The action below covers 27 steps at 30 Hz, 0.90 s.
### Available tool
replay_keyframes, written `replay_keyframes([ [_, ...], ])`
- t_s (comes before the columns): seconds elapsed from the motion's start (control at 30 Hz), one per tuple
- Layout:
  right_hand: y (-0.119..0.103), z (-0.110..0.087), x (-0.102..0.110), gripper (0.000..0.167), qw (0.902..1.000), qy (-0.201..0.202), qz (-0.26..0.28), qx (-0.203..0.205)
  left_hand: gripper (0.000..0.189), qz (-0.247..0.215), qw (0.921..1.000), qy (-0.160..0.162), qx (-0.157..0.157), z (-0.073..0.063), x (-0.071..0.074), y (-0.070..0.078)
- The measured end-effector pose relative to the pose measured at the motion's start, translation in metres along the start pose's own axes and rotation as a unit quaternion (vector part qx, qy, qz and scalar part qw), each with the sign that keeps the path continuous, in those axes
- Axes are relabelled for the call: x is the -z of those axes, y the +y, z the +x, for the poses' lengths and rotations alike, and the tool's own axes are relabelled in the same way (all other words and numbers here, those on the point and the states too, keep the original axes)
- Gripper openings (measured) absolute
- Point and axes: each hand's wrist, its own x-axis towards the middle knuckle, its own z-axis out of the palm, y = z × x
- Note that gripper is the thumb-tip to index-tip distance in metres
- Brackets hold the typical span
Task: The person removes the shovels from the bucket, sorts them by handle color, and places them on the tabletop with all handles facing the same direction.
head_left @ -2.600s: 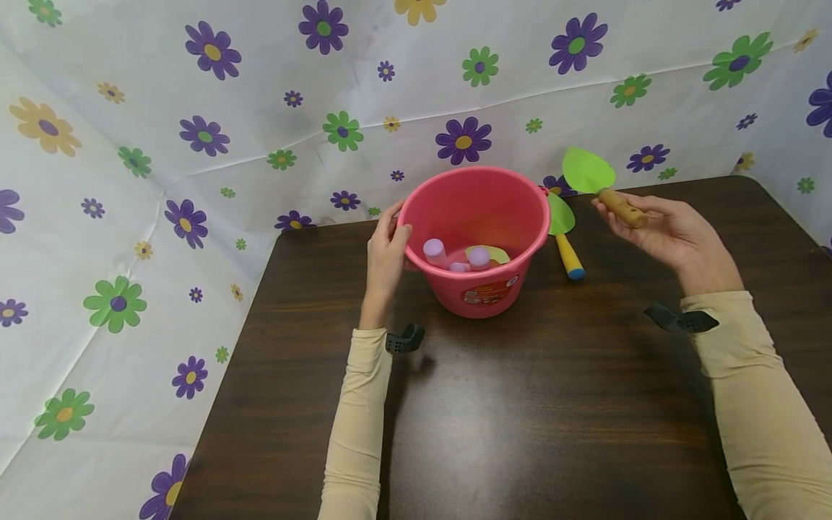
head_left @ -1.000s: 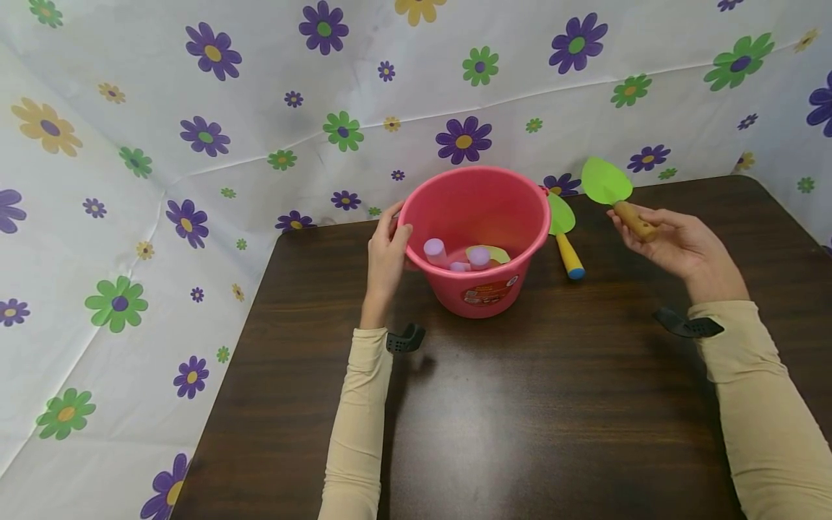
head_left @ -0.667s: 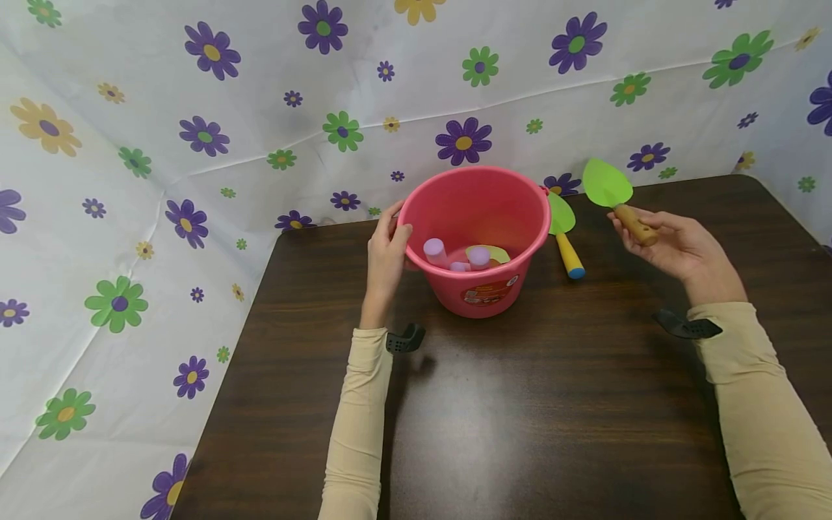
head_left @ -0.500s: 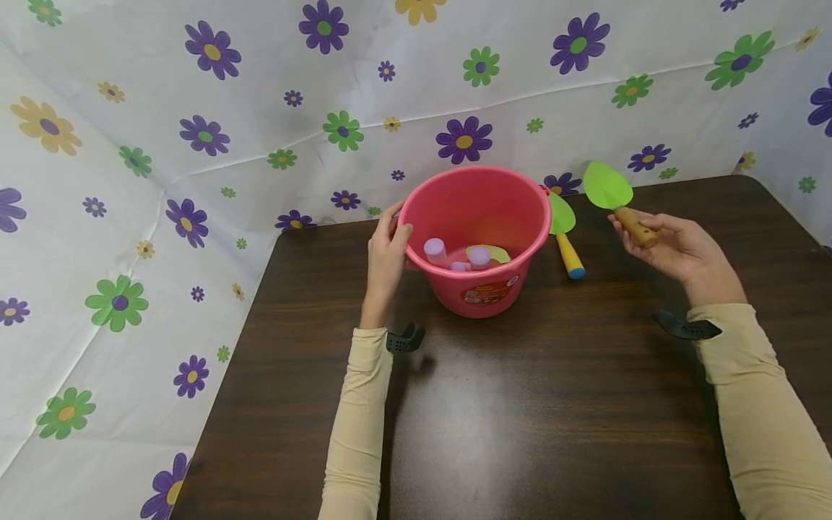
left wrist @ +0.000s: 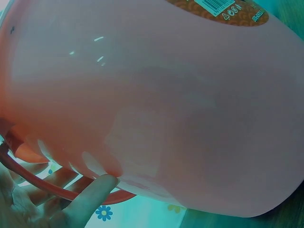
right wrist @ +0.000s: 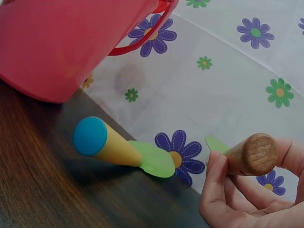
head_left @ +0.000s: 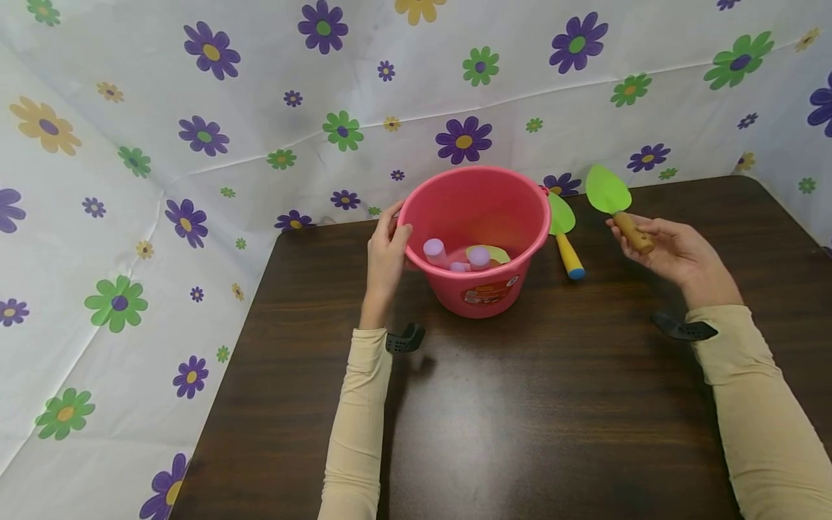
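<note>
Right hand [head_left: 679,256] just drifted lower and away from the bucket [head_left: 448,292], wood-handled trowel [head_left: 622,219] pinched midair, so I'd guess nothing's finished there. Left hand [head_left: 385,258] hasn't budged, gripping the bucket's side. Yellow-handled trowel [head_left: 567,248] sits on the counter [head_left: 559,404], just beside the bucket.

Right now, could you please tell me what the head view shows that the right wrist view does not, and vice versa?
Only the head view shows the left hand holding the pink plastic bucket, and the lilac cylinders inside it. Only the right wrist view shows the round end of the brown wooden trowel handle face-on. Both show the bucket, the right hand gripping the green-bladed trowel, and the yellow-handled trowel with a blue tip.
</note>
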Motion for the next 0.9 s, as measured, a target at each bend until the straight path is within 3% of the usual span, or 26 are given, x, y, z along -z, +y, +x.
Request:
replay_keyframes([
  [0.37, 0.0, 0.005, 0.006, 0.028, 0.9997, 0.006, -0.024, -0.001, 0.052, 0.001, 1.0, -0.003, 0.0, 0.0, 0.001, 0.0],
  [0.67, 0.0, 0.005, 0.011, 0.024, 0.999, -0.013, -0.041, -0.007, 0.052, -0.006, 1.0, -0.006, 0.001, 0.0, 0.001, -0.001],
  [0.9, 0.0, 0.005, 0.012, 0.023, 0.9982, 0.0, -0.06, -0.005, 0.051, -0.007, 1.0, -0.005, 0.003, 0.0, 0.0, 0.0],
])
